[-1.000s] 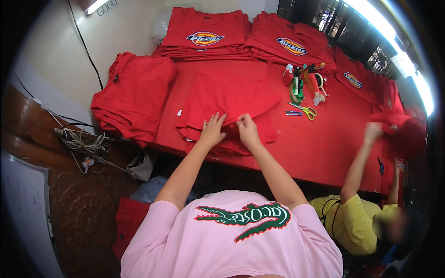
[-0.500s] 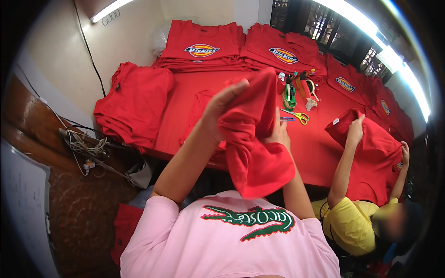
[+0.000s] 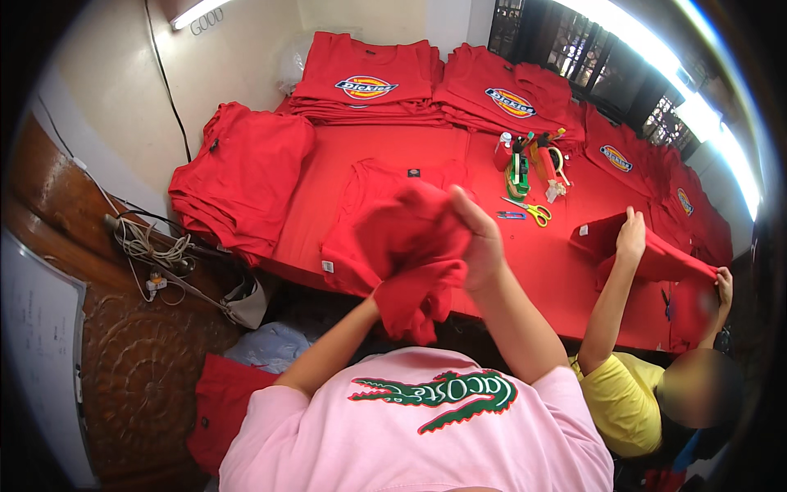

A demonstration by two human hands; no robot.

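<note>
In front of my chest hangs a bunched red garment (image 3: 406, 234), its cloth blurred by motion. My left forearm runs up into the folds, so my left hand is hidden. At the right edge of the cloth is my right hand (image 3: 484, 246), palm turned to it and the visible finger stretched out. Behind, a red shirt (image 3: 430, 174) with a dark neck label lies on the red-covered table (image 3: 393, 143). Whether it joins the bunched cloth I cannot tell. Yellow-handled scissors (image 3: 539, 214) and blue thread snips (image 3: 511, 216) lie right of my hands.
Stacks of folded red shirts (image 3: 361, 61) line the table's back, with another pile (image 3: 238, 180) at the left. A green tool (image 3: 518, 174) stands among small items. At the right, a person in a yellow shirt (image 3: 623, 402) holds up red cloth. Cables (image 3: 152, 250) hang at left.
The garment has dropped and bunched to the left. My left hand has gone from view into it, while my right hand has come up beside it. The co-worker's cloth has shifted.
</note>
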